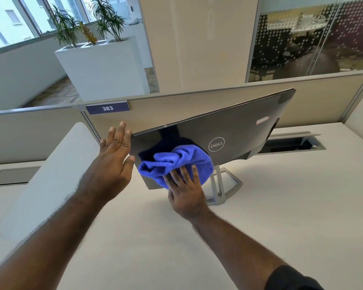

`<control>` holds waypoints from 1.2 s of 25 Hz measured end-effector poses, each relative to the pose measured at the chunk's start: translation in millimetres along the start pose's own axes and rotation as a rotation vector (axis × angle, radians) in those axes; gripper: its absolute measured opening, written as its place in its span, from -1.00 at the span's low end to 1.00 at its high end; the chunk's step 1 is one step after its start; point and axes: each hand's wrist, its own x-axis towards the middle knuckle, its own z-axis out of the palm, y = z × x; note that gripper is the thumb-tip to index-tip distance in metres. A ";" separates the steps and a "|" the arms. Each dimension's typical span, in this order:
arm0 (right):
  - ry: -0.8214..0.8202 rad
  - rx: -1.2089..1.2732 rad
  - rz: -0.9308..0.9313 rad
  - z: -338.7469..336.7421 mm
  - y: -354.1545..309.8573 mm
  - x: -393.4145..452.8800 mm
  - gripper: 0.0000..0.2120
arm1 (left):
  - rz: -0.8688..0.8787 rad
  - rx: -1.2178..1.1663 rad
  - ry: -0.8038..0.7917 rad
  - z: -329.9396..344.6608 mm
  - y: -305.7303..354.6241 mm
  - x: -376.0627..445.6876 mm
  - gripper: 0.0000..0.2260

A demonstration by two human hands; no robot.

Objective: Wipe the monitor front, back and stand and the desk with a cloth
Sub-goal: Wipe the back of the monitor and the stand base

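— Two hands at work; where does each one sit?

— Left hand (115, 155): fingers straight and spread, held against the left edge of the monitor (235, 130), gripping nothing. Right hand (186, 190): fingers laid flat over a bunched blue cloth (176, 162), pressing it onto the monitor's glossy back panel, low and to the left.

— How does the monitor stand?

— It is turned so its back faces the onlooker, tilted, with its right corner higher than its left. A round Dell logo (216, 144) shows near the panel's middle, just right of the cloth, and a small pink sticker (262, 120) lies nearer the upper right corner. The screen side cannot be seen.

— And beneath it?

— A grey metal stand (222, 185) rests on the pale bench (281, 206), partly hidden by the cloth and right hand.

— Surroundings?

— Behind the monitor an open cable tray (293, 143) is set into the bench, and a beige partition (50, 132) carries a blue plate numbered 383 (107, 108). Beyond it, a white planter (101, 65) holds green plants.
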 end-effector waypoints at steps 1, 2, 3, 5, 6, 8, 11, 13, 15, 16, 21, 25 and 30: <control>-0.002 -0.024 0.018 2.7 9.5 -10.8 -0.50 | 0.000 0.012 -0.004 0.3 0.8 -0.4 -0.42; -0.002 -0.051 0.037 3.3 19.5 -18.5 -0.50 | -0.002 0.021 -0.008 0.9 1.4 -0.8 -0.40; 0.002 -0.077 0.057 2.0 29.5 -22.6 -0.50 | -0.006 0.029 -0.010 1.7 2.1 -0.8 -0.40; 0.024 -0.116 0.111 -5.9 46.3 -18.8 -0.49 | -0.013 0.043 -0.006 3.2 4.1 -0.7 -0.39; 0.045 -0.128 0.143 -13.0 51.2 -10.5 -0.49 | -0.017 0.051 -0.002 4.0 5.1 -0.3 -0.39; 0.095 -0.109 0.189 -27.5 53.3 14.2 -0.49 | -0.019 0.069 0.008 6.3 8.1 1.5 -0.39; 0.155 0.029 0.118 -38.2 35.1 45.6 -0.48 | -0.015 0.089 0.033 11.2 13.5 6.0 -0.39; 0.127 0.084 0.034 -36.6 20.3 47.6 -0.46 | -0.023 0.088 0.042 13.9 17.3 9.3 -0.39; 0.074 0.085 0.005 -28.8 17.8 33.6 -0.44 | -0.021 0.093 0.043 15.8 20.0 11.9 -0.40; 0.057 0.074 0.014 -24.7 23.6 23.1 -0.45 | -0.017 0.100 0.045 16.4 21.6 13.3 -0.40; 0.029 -0.060 0.191 -23.2 78.8 -7.2 -0.47 | -0.023 0.130 0.044 17.1 29.6 15.8 -0.40; 0.058 -0.046 0.319 -50.0 112.4 27.9 -0.40 | -0.024 0.136 0.040 20.4 39.1 17.1 -0.40; 0.116 0.042 0.123 -56.7 111.3 50.9 -0.41 | -0.020 0.153 0.025 26.1 54.6 26.3 -0.39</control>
